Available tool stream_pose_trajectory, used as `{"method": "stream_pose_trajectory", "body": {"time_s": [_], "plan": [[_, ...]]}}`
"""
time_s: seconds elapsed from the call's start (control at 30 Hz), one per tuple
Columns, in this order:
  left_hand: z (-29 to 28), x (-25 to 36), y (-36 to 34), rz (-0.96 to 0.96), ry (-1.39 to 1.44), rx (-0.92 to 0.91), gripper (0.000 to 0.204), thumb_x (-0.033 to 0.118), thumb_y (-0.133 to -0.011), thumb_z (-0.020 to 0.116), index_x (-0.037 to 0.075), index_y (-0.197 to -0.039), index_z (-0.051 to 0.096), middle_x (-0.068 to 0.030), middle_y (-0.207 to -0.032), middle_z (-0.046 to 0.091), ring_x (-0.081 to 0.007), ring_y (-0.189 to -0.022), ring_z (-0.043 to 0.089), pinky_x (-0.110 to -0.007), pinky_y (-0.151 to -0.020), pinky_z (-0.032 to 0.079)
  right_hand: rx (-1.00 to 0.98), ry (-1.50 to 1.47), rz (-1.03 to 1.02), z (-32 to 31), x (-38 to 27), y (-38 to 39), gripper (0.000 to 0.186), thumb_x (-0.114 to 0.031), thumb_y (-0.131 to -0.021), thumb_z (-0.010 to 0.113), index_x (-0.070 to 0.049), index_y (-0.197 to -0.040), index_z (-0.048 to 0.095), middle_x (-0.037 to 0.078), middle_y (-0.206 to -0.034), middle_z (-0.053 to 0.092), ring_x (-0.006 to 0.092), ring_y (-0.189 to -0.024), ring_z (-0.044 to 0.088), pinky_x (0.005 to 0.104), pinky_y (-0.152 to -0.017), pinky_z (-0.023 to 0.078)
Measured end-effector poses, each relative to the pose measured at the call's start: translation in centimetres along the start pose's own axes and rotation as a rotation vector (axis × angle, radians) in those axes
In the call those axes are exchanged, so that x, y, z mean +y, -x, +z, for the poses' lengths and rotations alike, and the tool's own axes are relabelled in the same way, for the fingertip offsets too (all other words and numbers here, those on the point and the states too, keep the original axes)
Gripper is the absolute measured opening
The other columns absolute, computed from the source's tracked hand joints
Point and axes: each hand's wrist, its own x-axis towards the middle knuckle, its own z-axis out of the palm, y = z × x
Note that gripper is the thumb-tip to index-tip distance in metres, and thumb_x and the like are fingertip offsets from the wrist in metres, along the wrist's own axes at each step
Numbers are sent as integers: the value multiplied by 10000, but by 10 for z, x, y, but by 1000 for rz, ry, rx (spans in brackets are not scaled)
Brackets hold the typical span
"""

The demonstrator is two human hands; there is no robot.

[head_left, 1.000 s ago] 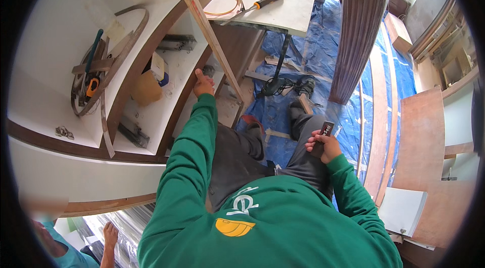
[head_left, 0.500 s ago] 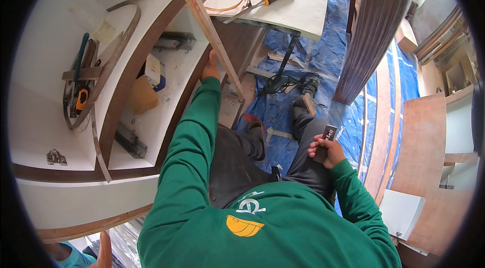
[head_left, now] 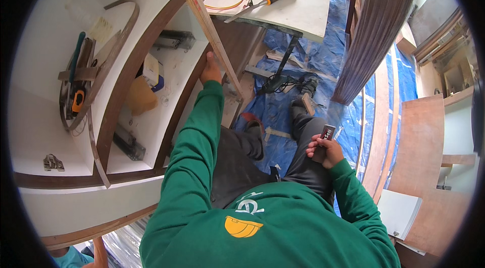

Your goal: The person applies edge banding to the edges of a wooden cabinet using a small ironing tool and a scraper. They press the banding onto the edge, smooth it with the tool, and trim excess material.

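Note:
My left hand (head_left: 211, 70) is stretched forward against the dark brown front edge of a white cabinet (head_left: 194, 73), close beside a slanting wooden strip (head_left: 208, 20). Its fingers are mostly hidden, so whether they grip the edge I cannot tell. Over my right thigh, my right hand (head_left: 329, 153) is closed round a small flat dark brown packet (head_left: 327, 132) with pale lettering, whose upper end sticks out above the fingers. Ahead, a chisel (head_left: 268, 2) with a black and orange handle lies on a white panel (head_left: 308, 13).
Cabinet compartments at left hold a curved brown strip (head_left: 132, 25), hand tools, an orange tape measure (head_left: 78, 101), metal drawer slides (head_left: 129, 141) and a hinge (head_left: 53, 163). Blue sheeting (head_left: 283, 141) covers the floor, with a corded tool (head_left: 275, 83) on it. Another person's hand (head_left: 100, 254) shows lower left.
The view has shifted slightly. My left hand stays at the cabinet edge and my right keeps hold of the packet, turned a little. The other person's hand at lower left has moved down a little.

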Motion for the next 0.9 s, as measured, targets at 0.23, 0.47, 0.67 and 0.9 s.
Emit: {"method": "stream_pose_trajectory", "body": {"time_s": [0.23,0.47,0.67,0.9], "plan": [[-13,-75,10,24,366,125,822,719,-949,415,-45,-1059,699,-142,-914,707,-309,-889,640,-397,-894,473,-33,-64,7,-8,3,1,187,-82,-952,543,25,-1106,547,190,-871,668,348,-754,699,456,-672,604],[-99,-152,43,233,133,137,645,566,-1034,389,18,-771,602,-52,-732,608,-185,-699,573,-376,-708,479,-53,-74,-1,-27,7,-2,170,-93,-961,539,19,-1089,542,194,-881,662,349,-784,712,456,-683,620],[-146,-178,113,249,-253,-161,417,380,-1032,485,-3,-921,609,-109,-830,635,-219,-748,599,-375,-748,498,-69,-38,5,-26,8,1,182,-109,-973,536,30,-1089,548,197,-891,664,331,-806,718,430,-686,627],[-129,-167,193,291,-657,-527,743,426,-933,613,94,-1538,338,-231,-1580,298,-373,-1482,232,-459,-1201,219,-40,-66,6,-27,12,-2,189,-120,-961,569,23,-1083,546,190,-873,660,349,-768,713,432,-638,632]]}}
